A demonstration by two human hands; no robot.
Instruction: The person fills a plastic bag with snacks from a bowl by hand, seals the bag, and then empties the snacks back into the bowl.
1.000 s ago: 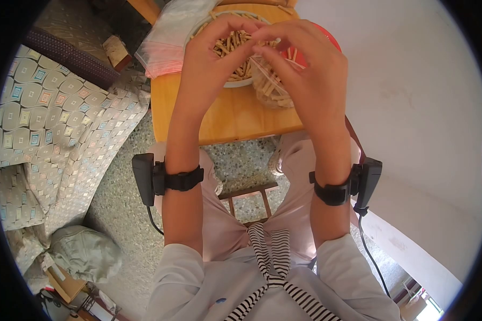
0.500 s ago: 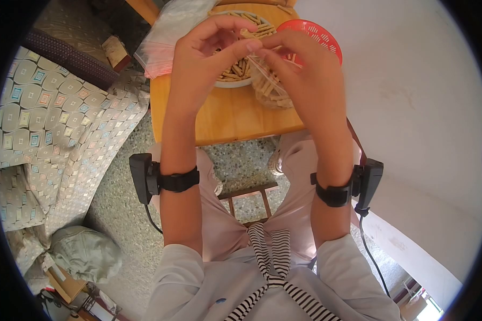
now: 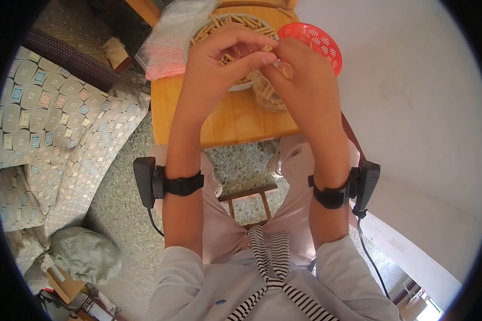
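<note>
Thumb and index finger of my left hand (image 3: 225, 67) pinch a small tan piece (image 3: 266, 48) above a white bowl (image 3: 189, 40) of short tan sticks. My right hand (image 3: 305, 75) is closed beside it, its fingertips meeting those of my left hand. Another tan piece (image 3: 285, 69) shows by my right thumb. Below my right hand, a clear plastic bag (image 3: 266, 95) with tan sticks in it lies on the wooden surface (image 3: 225, 120); my right fingers are partly hidden, and which of them touch the bag is unclear.
A red perforated basket (image 3: 334, 53) stands to the right of the bowl. Flat clear bags with red edges (image 3: 158, 59) lie at the left of the wooden surface. Patterned cloth (image 3: 53, 117) hangs at the left, and a white wall (image 3: 407, 101) rises at the right.
Both hands have shifted slightly to the right and down. My right hand has turned, its fingers more curled, and now covers more of the bag; more of the bowl shows.
</note>
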